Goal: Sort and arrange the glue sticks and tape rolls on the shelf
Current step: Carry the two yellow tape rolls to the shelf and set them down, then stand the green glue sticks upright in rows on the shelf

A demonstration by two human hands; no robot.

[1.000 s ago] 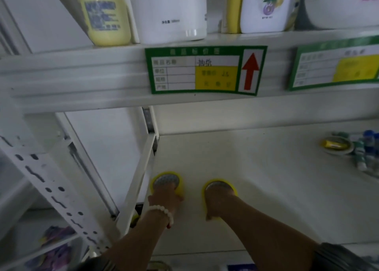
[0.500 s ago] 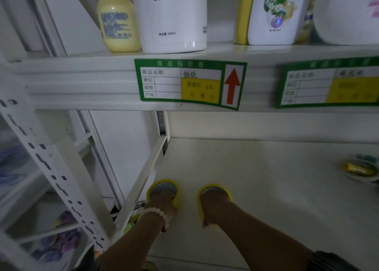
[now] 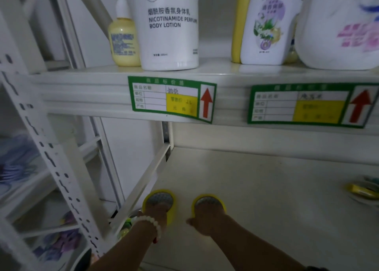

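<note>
Yellow round tape rolls (image 3: 160, 199) sit paired, left hand (image 3: 157, 214) and right hand (image 3: 207, 217) fingers grasping one each. Likely aligning them; next, release.

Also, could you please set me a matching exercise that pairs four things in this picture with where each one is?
Things:
1. body lotion bottle
2. bead bracelet
3. left tape roll
4. right tape roll

Places:
A. on the left wrist
B. on the lower shelf, gripped by the right hand
C. on the upper shelf
D. on the lower shelf beside the side rail, gripped by the left hand

Pairs: 1-C, 2-A, 3-D, 4-B
</note>
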